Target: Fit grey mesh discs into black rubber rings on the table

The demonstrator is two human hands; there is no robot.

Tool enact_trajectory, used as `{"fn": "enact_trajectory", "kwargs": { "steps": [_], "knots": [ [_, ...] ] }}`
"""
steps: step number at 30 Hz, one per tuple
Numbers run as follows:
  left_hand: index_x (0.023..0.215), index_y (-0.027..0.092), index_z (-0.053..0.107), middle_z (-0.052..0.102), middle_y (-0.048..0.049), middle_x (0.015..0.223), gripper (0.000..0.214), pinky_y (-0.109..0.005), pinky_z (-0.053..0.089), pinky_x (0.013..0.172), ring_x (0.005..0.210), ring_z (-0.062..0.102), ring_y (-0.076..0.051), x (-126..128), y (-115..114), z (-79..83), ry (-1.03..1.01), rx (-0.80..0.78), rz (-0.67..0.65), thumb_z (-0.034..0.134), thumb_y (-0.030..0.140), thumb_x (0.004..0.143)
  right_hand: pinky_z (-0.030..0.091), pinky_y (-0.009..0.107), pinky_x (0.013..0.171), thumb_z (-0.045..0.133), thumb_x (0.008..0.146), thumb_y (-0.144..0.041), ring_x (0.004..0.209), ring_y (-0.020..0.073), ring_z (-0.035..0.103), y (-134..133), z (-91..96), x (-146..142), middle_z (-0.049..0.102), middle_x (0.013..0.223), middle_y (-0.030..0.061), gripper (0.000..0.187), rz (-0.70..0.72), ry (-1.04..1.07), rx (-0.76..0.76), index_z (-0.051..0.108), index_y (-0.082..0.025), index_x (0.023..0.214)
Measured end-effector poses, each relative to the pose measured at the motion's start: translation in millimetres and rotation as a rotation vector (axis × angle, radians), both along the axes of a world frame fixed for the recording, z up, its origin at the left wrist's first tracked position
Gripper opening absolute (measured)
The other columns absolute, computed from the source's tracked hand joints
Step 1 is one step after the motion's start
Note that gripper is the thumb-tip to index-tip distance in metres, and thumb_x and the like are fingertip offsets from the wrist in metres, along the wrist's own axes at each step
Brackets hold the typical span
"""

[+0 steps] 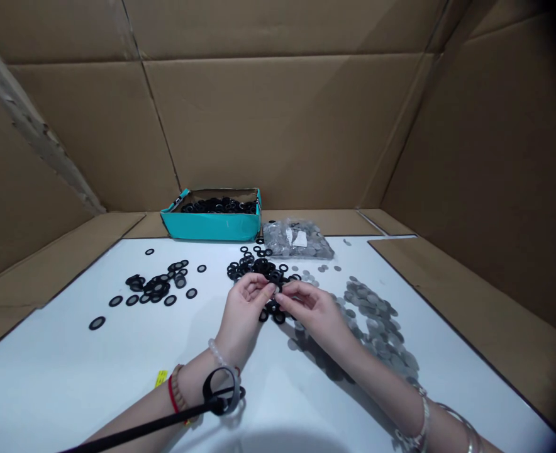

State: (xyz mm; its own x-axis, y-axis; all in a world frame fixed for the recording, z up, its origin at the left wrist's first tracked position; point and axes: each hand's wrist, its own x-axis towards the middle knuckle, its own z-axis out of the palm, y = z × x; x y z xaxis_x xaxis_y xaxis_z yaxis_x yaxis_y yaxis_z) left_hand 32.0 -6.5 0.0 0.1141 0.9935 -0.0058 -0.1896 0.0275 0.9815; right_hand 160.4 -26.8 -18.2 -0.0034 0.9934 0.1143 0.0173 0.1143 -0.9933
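Two Hands Pinch One Little Ring

The person's left hand (244, 307) and right hand (316, 313) meet in the middle, wrists bent in. Each thumb presses near its fingertips, with hardly any gap, and the other fingers curl. Both hold the same small black ring (278, 289); a bit of grey shows there, too small to make out.

Just past them, at twelve o'clock from the hands, sits a heap of shiny, round black rings (252, 267). Thin, flat grey discs (377, 327) spread out between three and four o'clock. At nine o'clock lie black rings with grey middles (158, 288). A teal box (212, 227), full of rings, stands at eleven o'clock, and a crinkly clear plastic bag (301, 239) of grey discs lies at one o'clock.

The table (70, 384) is smooth and white. Brown, creased cardboard walls (278, 119) stand around it.
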Motion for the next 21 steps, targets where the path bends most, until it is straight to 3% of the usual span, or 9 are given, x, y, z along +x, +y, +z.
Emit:
{"fn": "enact_trajectory", "kwargs": {
  "steps": [6,11,14,17,21],
  "knots": [
    [0.087,0.017,0.051,0.055,0.0009,0.074,0.025,-0.022,0.042,0.068,0.072,0.055,-0.011,-3.7,-1.1,3.5,-0.027,0.02,-0.103,0.065,0.028,0.07,0.046,0.027,0.07,0.062,0.074,-0.037,0.076,0.0166,0.055,2.7,10.1,7.8,0.057,0.081,0.0032,0.021,0.037,-0.06,0.067,0.058,-0.018,0.079],
    [0.095,0.018,0.053,0.055,-0.0019,0.083,0.026,-0.023,0.043,0.072,0.079,0.054,-0.013,-10.7,3.0,8.5,0.146,0.14,-0.253,0.063,0.024,0.071,0.042,0.026,0.068,0.054,0.081,-0.038,0.077,0.016,0.052,5.4,17.4,21.9,0.056,0.081,0.0016,0.019,0.267,-0.171,0.057,0.058,-0.02,0.083],
    [0.1,0.018,0.052,0.055,-0.0026,0.085,0.027,-0.024,0.043,0.076,0.082,0.053,-0.014,-14.9,4.9,7.4,0.259,0.247,-0.331,0.058,0.021,0.075,0.037,0.024,0.06,0.052,0.082,-0.038,0.068,0.0131,0.047,4.5,17.7,25.1,0.049,0.075,-0.001,0.018,0.329,-0.197,0.056,0.053,-0.02,0.081],
    [0.101,0.018,0.052,0.056,-0.0036,0.087,0.023,-0.026,0.042,0.078,0.084,0.053,-0.015,-15.2,3.2,5.7,0.325,0.294,-0.367,0.054,0.018,0.077,0.033,0.023,0.054,0.049,0.084,-0.036,0.062,0.0117,0.041,2.0,15.6,23.7,0.043,0.07,-0.0025,0.017,0.342,-0.22,0.085,0.048,-0.02,0.079],
    [0.094,0.018,0.051,0.056,-0.0044,0.09,0.015,-0.026,0.042,0.079,0.087,0.053,-0.016,-9.1,-3.5,7.4,0.218,0.208,-0.371,0.051,0.019,0.079,0.033,0.024,0.057,0.044,0.086,-0.028,0.064,0.013,0.04,-3.0,14.6,19.5,0.042,0.071,-0.0017,0.013,0.254,-0.301,0.205,0.042,-0.021,0.075]
  ]
}}
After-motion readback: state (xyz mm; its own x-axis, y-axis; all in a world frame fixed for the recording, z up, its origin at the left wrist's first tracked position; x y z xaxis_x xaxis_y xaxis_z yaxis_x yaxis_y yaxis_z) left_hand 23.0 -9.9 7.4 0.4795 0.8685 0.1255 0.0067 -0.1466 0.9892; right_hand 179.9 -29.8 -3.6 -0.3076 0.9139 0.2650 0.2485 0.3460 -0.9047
